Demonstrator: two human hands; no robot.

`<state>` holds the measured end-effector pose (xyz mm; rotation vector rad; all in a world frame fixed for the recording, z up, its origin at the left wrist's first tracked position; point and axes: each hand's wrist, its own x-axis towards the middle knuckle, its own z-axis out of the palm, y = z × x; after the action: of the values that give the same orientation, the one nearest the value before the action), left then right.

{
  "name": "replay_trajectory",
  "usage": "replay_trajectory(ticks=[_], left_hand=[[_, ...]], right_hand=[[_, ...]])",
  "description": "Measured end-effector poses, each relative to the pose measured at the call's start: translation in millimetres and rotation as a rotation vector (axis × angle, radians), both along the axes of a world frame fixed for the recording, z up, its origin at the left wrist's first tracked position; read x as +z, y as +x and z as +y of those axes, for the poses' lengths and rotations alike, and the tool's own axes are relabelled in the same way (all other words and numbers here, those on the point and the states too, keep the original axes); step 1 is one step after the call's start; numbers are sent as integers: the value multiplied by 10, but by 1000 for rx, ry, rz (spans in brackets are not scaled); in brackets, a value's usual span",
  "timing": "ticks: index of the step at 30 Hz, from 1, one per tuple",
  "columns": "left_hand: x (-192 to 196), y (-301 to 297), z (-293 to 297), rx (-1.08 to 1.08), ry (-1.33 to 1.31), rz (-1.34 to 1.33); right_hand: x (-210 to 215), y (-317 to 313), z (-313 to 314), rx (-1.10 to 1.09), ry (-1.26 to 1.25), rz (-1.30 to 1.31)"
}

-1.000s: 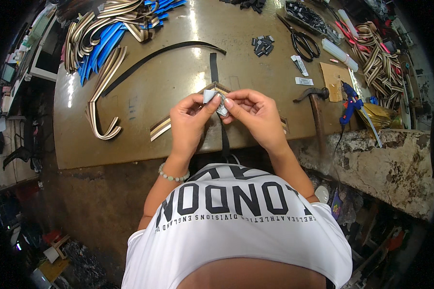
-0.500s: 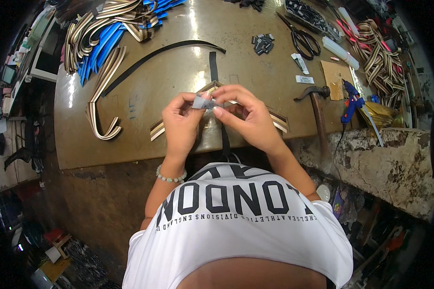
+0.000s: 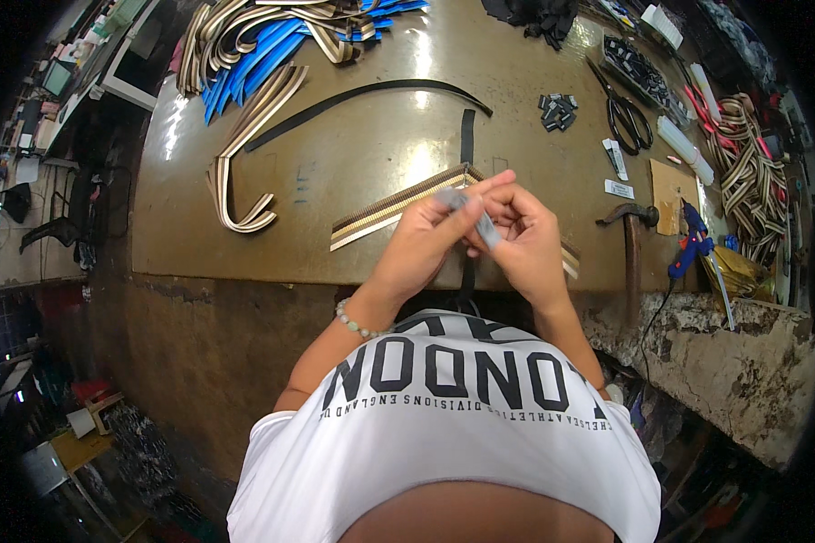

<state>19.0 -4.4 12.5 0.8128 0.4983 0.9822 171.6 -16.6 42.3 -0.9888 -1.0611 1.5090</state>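
Left hand (image 3: 426,240) and right hand (image 3: 525,237) meet above the brown workbench (image 3: 353,154), both pinched shut on a small grey flat strip (image 3: 473,215) held clear of the surface. Beneath lies a brown-and-cream striped webbing band (image 3: 389,210) — the strip appears not yet attached; a hammer (image 3: 632,258) rests untouched nearby.
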Motion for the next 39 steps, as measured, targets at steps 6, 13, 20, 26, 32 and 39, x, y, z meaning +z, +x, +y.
replay_trajectory(ticks=[6,13,20,26,32,39], left_hand=[[23,74,12,260,-78,49],[91,-42,54,494,-7,287],[108,-78,5,273,98,483],[59,-70,38,213,33,374],[32,-24,11,180,4,379],[44,-6,-37,272,0,353]], right_hand=[[5,7,-101,-106,182,-251],[-20,111,-13,-318,25,-157],[3,114,-74,-156,156,-375],[16,124,-85,-82,104,-327],[-66,97,-123,-47,107,-216],[-80,70,-178,-140,153,-321]])
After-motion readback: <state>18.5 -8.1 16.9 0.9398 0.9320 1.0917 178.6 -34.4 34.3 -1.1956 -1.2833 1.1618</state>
